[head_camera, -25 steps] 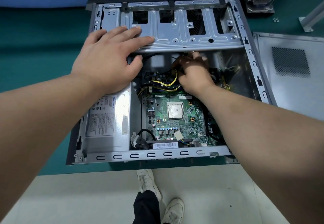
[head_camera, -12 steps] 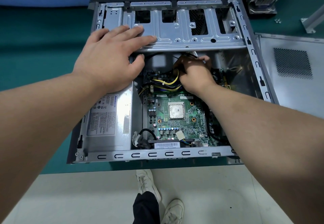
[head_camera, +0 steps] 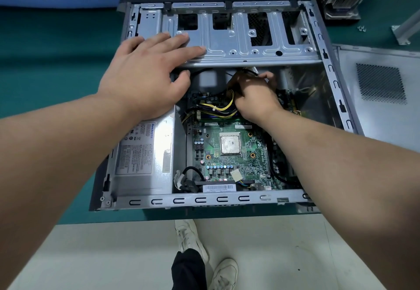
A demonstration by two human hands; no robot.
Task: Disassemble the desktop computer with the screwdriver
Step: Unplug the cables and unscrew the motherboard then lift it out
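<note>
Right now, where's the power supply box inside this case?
In the head view, the silver power supply sits in the case's near-left corner, left of the green motherboard, with the left hand resting over its far end.
</note>
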